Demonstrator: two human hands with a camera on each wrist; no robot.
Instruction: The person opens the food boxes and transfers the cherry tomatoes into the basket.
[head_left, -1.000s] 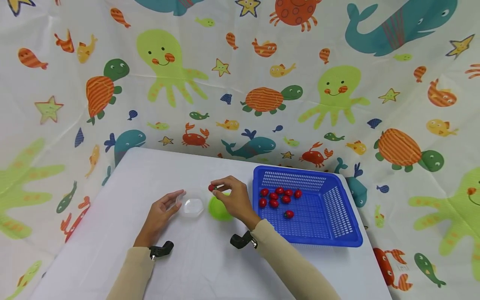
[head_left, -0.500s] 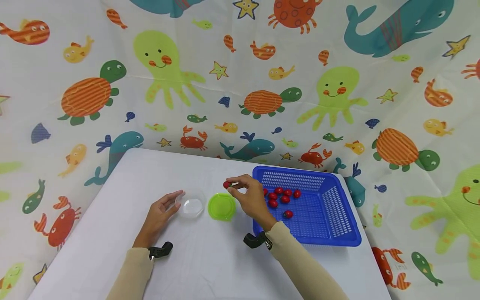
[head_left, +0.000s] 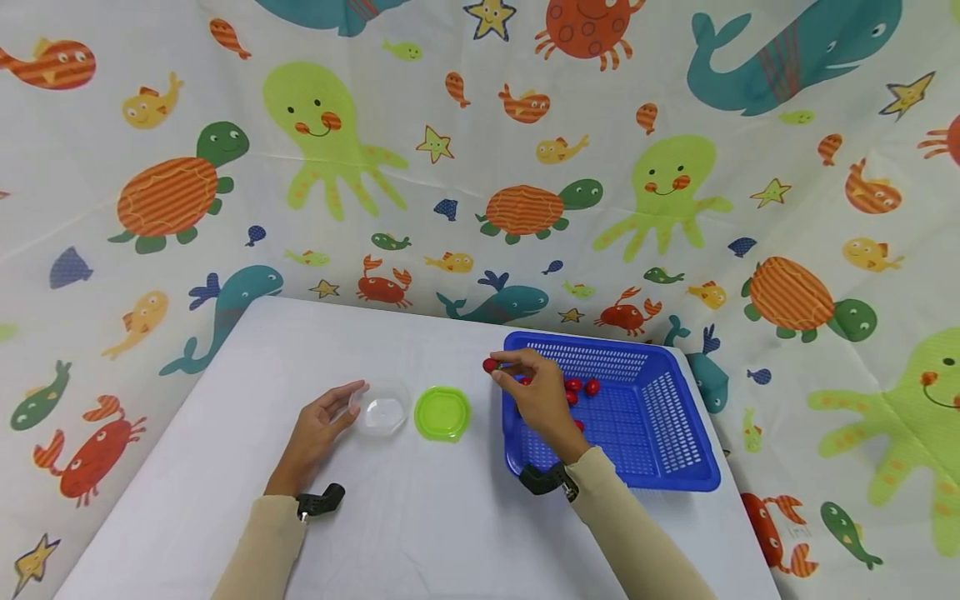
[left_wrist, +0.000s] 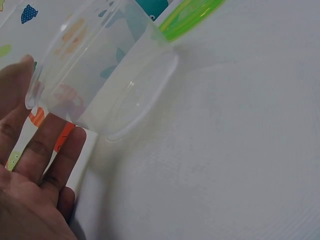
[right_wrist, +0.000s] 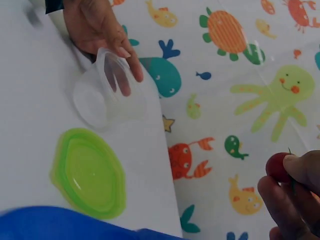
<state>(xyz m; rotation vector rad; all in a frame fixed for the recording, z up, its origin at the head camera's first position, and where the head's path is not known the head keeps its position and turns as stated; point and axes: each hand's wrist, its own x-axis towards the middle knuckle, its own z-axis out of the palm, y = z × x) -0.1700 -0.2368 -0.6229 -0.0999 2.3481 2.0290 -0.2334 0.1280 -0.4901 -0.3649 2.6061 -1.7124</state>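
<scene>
My left hand (head_left: 315, 429) holds a clear plastic container (head_left: 385, 414) by its rim; the container stands on the white table. In the left wrist view, the fingers lie along the container's (left_wrist: 127, 75) near side. My right hand (head_left: 543, 400) pinches a red cherry tomato (head_left: 490, 365) between thumb and fingertips, above the left edge of a blue basket (head_left: 678, 433). Close up in the right wrist view, the cherry tomato (right_wrist: 276, 167) shows a thin green stem. Several more tomatoes (head_left: 592, 387) lie inside the basket, partly hidden behind the right hand.
A green lid (head_left: 442, 413) lies flat on the white table (head_left: 397, 517), between the container and the basket. Behind the table hangs a curtain (head_left: 450, 108) printed with sea animals. Dark wrist cameras sit on both wrists.
My right hand has carried the cherry tomato rightward, from above the green lid to the basket's left edge. The lid is now fully uncovered. My left hand keeps its place at the container.
</scene>
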